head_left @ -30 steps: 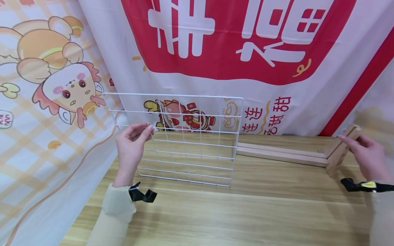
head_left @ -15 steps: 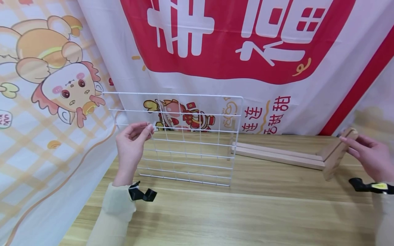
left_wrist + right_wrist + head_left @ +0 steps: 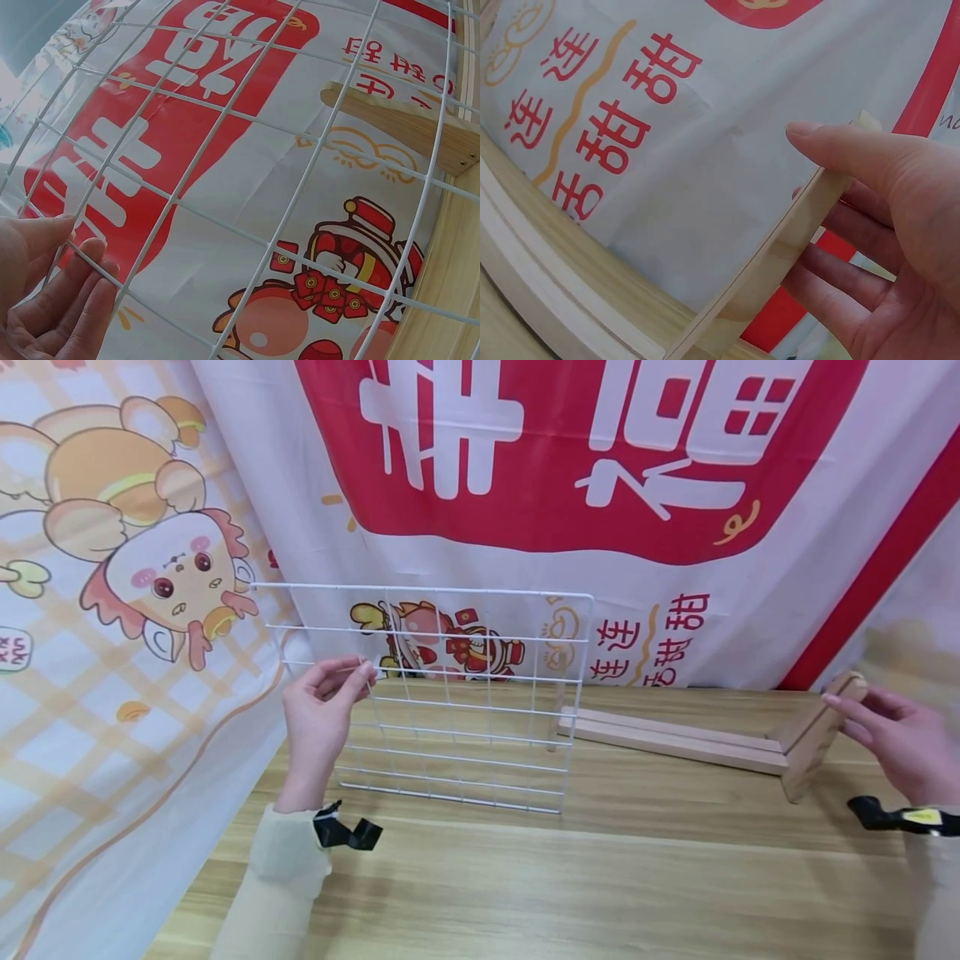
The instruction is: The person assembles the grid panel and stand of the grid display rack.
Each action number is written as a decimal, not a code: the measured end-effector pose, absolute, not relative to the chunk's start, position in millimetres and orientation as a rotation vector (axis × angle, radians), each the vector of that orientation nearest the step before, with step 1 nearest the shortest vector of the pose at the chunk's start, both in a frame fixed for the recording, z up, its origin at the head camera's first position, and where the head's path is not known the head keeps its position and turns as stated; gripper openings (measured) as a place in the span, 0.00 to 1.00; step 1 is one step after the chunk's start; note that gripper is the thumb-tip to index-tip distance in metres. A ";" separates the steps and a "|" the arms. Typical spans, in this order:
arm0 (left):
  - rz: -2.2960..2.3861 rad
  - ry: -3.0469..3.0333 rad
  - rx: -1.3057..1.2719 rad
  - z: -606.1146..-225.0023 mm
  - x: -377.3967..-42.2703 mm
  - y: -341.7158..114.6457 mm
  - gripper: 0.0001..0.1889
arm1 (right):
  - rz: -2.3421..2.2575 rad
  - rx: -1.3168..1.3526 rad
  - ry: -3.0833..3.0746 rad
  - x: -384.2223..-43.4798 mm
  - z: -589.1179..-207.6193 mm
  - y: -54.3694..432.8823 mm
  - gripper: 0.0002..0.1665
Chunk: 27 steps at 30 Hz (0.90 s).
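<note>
A white wire grid panel (image 3: 468,679) stands upright on the table, its bottom bar near the wood. Between thumb and fingers, my left hand (image 3: 322,710) pinches a wire toward the panel's left side; the left wrist view shows the fingertips (image 3: 94,251) around that wire. Right of the panel is a wooden stand (image 3: 675,739), a long grooved bar with an upright end board at each end. My right hand (image 3: 896,739) grips the top of its right end board (image 3: 772,259), thumb on one face and fingers on the other. The stand's left end shows behind the grid.
The wood-grain table (image 3: 525,885) stretches in front of both hands. A white cloth with a red printed block (image 3: 562,518) hangs behind, and a checked cartoon cloth (image 3: 135,610) covers the left side.
The wooden stand has shifted left and slightly toward me, its left end now behind the grid's right edge. My right hand moved with it. The left hand and grid have stayed in place.
</note>
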<state>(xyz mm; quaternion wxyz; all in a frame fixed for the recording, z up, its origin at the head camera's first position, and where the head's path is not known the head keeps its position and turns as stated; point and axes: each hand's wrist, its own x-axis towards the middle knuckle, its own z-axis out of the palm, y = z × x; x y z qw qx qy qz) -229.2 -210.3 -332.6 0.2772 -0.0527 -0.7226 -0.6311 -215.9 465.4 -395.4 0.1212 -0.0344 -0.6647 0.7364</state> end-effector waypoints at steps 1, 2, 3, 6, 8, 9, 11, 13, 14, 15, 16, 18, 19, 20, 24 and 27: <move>-1.696 -1.941 -0.140 -332.4 -229.3 -210.2 0.15 | 2.145 -0.099 -1.947 -215.6 -395.7 464.6 0.13; -1.697 -1.943 -0.140 -332.2 -229.3 -210.2 0.15 | 2.139 -0.096 -1.952 -215.5 -395.9 463.8 0.12; -1.697 -1.945 -0.140 -332.0 -229.3 -210.3 0.15 | 2.144 -0.088 -1.945 -215.5 -396.2 463.1 0.12; -1.696 -1.949 -0.137 -332.4 -229.4 -210.6 0.15 | 2.145 -0.069 -1.938 -215.9 -397.2 460.5 0.12; -1.694 -1.951 -0.133 -332.8 -229.5 -210.7 0.15 | 2.151 -0.065 -1.932 -216.9 -398.0 458.4 0.12; -1.692 -1.951 -0.132 -333.1 -229.8 -210.7 0.15 | 2.164 -0.056 -1.921 -217.5 -398.3 457.6 0.13; -1.687 -1.951 -0.131 -333.5 -230.3 -210.8 0.15 | 2.142 -0.054 -1.941 -218.2 -398.9 455.4 0.14; -1.681 -1.950 -0.132 -333.9 -230.9 -211.2 0.15 | 2.139 -0.045 -1.947 -218.4 -399.1 453.3 0.15; -1.680 -1.948 -0.132 -334.0 -231.1 -211.3 0.16 | 2.128 -0.042 -1.959 -218.3 -399.1 452.0 0.15; -1.679 -1.948 -0.134 -334.1 -231.2 -211.4 0.16 | 2.124 -0.038 -1.961 -218.2 -398.9 451.0 0.15; -1.679 -1.947 -0.135 -334.2 -231.2 -211.5 0.16 | 2.110 -0.047 -1.979 -217.8 -398.9 449.8 0.15; -1.678 -1.946 -0.136 -334.5 -231.4 -211.9 0.16 | 2.093 -0.057 -2.005 -217.6 -398.3 447.3 0.15; -1.679 -1.947 -0.136 -334.7 -231.7 -212.0 0.16 | 2.088 -0.063 -2.017 -217.6 -398.0 446.0 0.15; -1.679 -1.946 -0.135 -334.8 -231.9 -212.0 0.16 | 2.080 -0.073 -2.032 -217.6 -397.5 444.7 0.16; -1.672 -1.952 -0.139 -335.4 -232.6 -212.4 0.16 | 2.041 -0.112 -2.090 -218.1 -394.6 438.7 0.18; -1.668 -1.957 -0.143 -335.9 -232.6 -212.5 0.16 | 1.946 -0.146 -2.185 -218.9 -392.4 433.7 0.20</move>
